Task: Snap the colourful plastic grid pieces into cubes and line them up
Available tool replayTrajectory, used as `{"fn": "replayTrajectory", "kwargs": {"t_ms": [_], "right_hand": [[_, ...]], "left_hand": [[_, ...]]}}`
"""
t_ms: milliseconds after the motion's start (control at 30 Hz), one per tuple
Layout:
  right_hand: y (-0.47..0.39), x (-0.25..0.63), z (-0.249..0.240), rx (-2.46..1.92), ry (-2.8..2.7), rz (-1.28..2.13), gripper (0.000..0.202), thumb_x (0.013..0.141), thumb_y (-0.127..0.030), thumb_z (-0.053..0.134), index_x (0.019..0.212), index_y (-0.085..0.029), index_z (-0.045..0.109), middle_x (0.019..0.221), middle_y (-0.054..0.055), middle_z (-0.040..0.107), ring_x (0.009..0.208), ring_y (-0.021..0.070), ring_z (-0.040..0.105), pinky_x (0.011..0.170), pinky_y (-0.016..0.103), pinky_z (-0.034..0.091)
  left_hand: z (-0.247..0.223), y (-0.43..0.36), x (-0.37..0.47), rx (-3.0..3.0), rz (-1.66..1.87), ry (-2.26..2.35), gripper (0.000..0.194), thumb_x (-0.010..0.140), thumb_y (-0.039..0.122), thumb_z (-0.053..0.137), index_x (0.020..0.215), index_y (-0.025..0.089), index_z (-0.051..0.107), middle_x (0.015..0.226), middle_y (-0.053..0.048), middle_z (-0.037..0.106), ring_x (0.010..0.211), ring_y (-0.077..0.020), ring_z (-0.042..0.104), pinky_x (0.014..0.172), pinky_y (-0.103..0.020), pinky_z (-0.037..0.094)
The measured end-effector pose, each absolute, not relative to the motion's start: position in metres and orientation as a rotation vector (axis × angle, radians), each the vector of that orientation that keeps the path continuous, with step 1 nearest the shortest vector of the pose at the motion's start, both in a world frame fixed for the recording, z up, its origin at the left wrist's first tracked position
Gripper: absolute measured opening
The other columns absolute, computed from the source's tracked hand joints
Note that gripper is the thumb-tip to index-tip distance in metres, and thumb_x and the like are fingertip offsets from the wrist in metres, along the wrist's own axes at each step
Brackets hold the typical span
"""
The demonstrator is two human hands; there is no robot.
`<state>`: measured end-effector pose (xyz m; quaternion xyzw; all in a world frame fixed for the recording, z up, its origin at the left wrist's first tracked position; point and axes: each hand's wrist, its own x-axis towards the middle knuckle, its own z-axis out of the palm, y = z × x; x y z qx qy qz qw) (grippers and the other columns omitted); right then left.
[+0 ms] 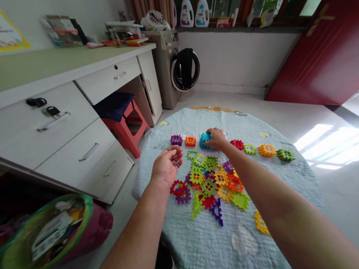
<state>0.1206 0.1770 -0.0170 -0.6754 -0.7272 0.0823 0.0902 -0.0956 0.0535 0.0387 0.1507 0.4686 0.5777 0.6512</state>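
My right hand (216,138) has its fingers around a blue block of interlocking tiles (204,140) at the far side of the round table. My left hand (168,165) hovers left of the tile pile, palm turned inward, fingers apart and loosely curled, holding nothing. Between my arms lies a heap of toothed plastic building tiles (208,187) in green, yellow, orange, red and purple. A row of blocks runs along the far side: purple (176,140), orange (190,141), red (237,144), green (250,149), yellow-orange (266,150) and dark green (285,155).
A light blue cloth (213,254) covers the table. One yellow tile (261,222) lies apart near my right forearm. To the left stand a waste bin (94,226), white drawers (68,154) and a red stool (127,130). Behind is a washing machine (166,74) with its door open.
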Motion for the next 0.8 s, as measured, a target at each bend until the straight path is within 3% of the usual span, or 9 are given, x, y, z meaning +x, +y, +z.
{"fn": "replayTrajectory", "kwargs": {"t_ms": [467, 667, 800], "right_hand": [[0.186, 0.121, -0.022, -1.968, -2.247, 0.273, 0.060, 0.069, -0.038, 0.069, 0.124, -0.020, 0.053, 0.121, 0.012, 0.054, 0.112, 0.0270, 0.048, 0.091, 0.036, 0.038], [0.171, 0.127, -0.010, -1.877, -2.158, 0.267, 0.082, 0.067, -0.037, 0.072, 0.138, -0.013, 0.038, 0.132, 0.017, 0.047, 0.117, 0.0308, 0.044, 0.095, 0.040, 0.037], [0.128, 0.143, 0.008, -1.754, -2.167, 0.259, 0.072, 0.069, -0.034, 0.069, 0.135, -0.017, 0.043, 0.131, 0.015, 0.047, 0.118, 0.0313, 0.044, 0.097, 0.043, 0.036]], "left_hand": [[0.037, 0.055, -0.096, 0.337, 1.308, 1.075, 0.017, 0.070, 0.008, 0.057, 0.083, 0.016, 0.063, 0.078, -0.002, 0.067, 0.067, -0.0093, 0.063, 0.061, -0.022, 0.046], [0.040, 0.063, -0.117, 0.331, 1.374, 1.099, 0.017, 0.069, 0.007, 0.056, 0.082, 0.015, 0.062, 0.076, -0.001, 0.066, 0.065, -0.0092, 0.061, 0.060, -0.022, 0.046], [0.044, 0.069, -0.137, 0.419, 1.418, 1.205, 0.018, 0.068, 0.009, 0.057, 0.083, 0.016, 0.062, 0.079, -0.002, 0.066, 0.067, -0.0096, 0.061, 0.061, -0.022, 0.045]]}}
